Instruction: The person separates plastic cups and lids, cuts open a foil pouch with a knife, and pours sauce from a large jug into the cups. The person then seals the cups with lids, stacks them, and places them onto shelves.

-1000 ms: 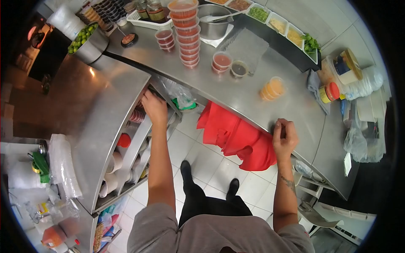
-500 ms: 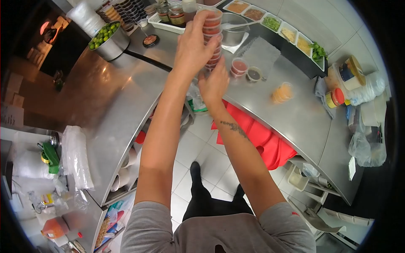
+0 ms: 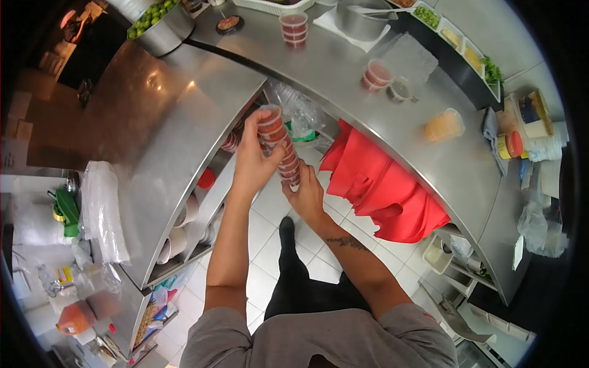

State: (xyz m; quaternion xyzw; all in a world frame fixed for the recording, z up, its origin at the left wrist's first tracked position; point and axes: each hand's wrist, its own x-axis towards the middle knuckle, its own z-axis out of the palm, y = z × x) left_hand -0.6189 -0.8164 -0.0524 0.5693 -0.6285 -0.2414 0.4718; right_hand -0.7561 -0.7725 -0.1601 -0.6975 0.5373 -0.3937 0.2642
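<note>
My left hand point(image 3: 253, 162) is wrapped round the upper part of a tall stack of small clear sauce cups point(image 3: 287, 156) filled with something red. At the stack's lower end, my right hand point(image 3: 308, 195) grips it with thumb and fingers. The stack tilts over the floor, in front of the counter's shelf opening. More red-filled cups point(image 3: 231, 141) show partly on the shelf behind my left hand. Up on the counter stands a short stack of red sauce cups point(image 3: 294, 30).
The steel counter point(image 3: 343, 98) carries other red cups point(image 3: 377, 75), a dark sauce cup point(image 3: 400, 90), a stack of orange-tinted cups point(image 3: 445, 124) and a metal pot point(image 3: 362, 23). Red bags point(image 3: 380, 190) hang off its edge. A pot of limes point(image 3: 162, 30) stands at back left.
Both hands have brought the tall cup stack down from above the counter to below its edge. A short stack of red cups now shows on the counter. The view has shifted slightly.
</note>
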